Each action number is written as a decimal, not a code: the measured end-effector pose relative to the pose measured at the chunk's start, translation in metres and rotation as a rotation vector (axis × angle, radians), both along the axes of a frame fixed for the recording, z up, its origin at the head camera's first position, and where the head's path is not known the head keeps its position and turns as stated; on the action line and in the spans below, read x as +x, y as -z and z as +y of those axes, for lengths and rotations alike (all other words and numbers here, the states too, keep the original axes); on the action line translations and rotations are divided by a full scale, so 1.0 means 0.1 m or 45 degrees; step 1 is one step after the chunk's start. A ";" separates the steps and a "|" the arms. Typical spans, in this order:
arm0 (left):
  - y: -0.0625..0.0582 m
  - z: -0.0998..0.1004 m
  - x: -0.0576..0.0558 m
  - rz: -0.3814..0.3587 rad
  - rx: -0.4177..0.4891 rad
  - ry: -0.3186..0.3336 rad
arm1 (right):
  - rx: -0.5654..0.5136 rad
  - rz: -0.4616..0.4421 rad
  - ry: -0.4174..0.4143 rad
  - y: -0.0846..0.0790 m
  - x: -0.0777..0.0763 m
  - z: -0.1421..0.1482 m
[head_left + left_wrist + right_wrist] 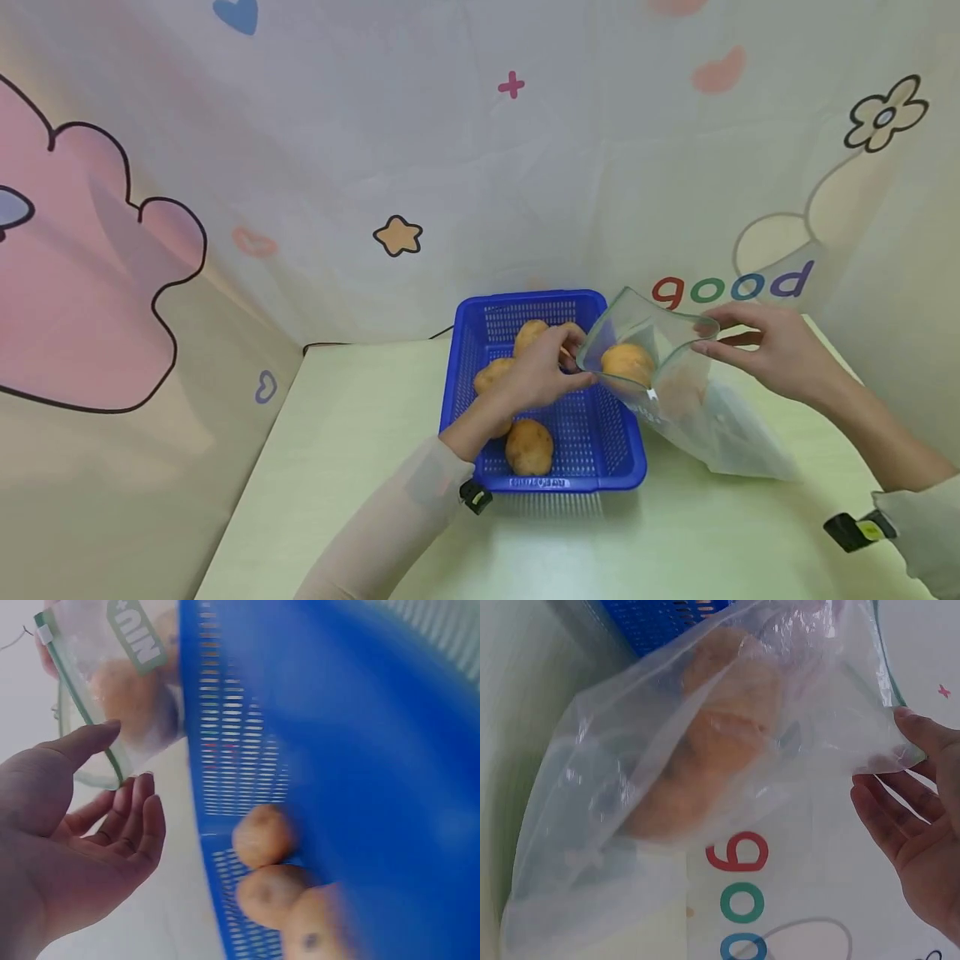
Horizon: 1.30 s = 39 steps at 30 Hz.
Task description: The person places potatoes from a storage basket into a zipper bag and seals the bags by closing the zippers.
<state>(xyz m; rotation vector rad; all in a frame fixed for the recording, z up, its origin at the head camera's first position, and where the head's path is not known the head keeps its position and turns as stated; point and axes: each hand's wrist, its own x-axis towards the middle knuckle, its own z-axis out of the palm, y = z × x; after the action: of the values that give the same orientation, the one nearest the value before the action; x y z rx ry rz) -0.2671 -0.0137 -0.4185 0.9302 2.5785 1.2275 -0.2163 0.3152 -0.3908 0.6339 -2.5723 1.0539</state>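
A clear zip bag point(738, 433) leans over the right edge of the blue basket point(611, 482), its mouth spread wide. My left hand point(534, 375) pinches the near-left rim of the bag, thumb on one side and fingertips on the other. On the opposite side, my right hand point(783, 354) pinches the bag's right rim between thumb and fingers. A round, yellow-brown potato point(628, 364) shows just inside the mouth. Further down in the bag, more potatoes point(705, 761) blur through the plastic in the right wrist view. Several loose potatoes point(529, 447) lie in the basket, partly covered by my left arm.
The basket stands on a pale green table point(360, 433), close to a printed cloth backdrop point(442, 167). Cloth also rises at the left and right sides. A thin dark cord point(326, 344) runs along the table's back edge, left of the basket.
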 end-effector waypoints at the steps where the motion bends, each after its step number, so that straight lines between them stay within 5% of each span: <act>1: -0.06 0.02 0.00 0.026 0.003 0.003 | -0.015 -0.016 0.026 -0.01 0.01 0.04; 6: -0.41 0.08 -0.01 0.163 -0.018 -0.031 | -0.135 -0.096 0.121 -0.21 0.02 0.22; 12: -0.84 0.10 -0.02 0.205 0.039 0.018 | -0.389 -0.008 0.018 -0.60 -0.01 0.34; 16: -0.96 0.09 -0.02 0.218 -0.020 0.018 | -0.447 0.039 -0.006 -0.79 0.00 0.34; 25: -0.69 -0.09 -0.12 0.102 -0.253 0.035 | -0.316 0.035 0.036 -0.71 0.00 0.18; 32: -0.45 -0.23 -0.44 0.052 -0.324 -0.139 | -0.109 0.167 0.104 -0.65 -0.03 -0.10; 39: -0.11 -0.25 -0.68 -0.039 -0.392 -0.301 | -0.085 0.131 0.072 -0.62 -0.06 -0.27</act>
<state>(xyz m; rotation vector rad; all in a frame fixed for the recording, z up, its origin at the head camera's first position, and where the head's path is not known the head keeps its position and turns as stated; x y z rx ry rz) -0.3350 -0.0387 -0.4077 0.5562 2.8050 0.8426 -0.2227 0.2884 -0.3289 0.5797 -2.4419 1.0552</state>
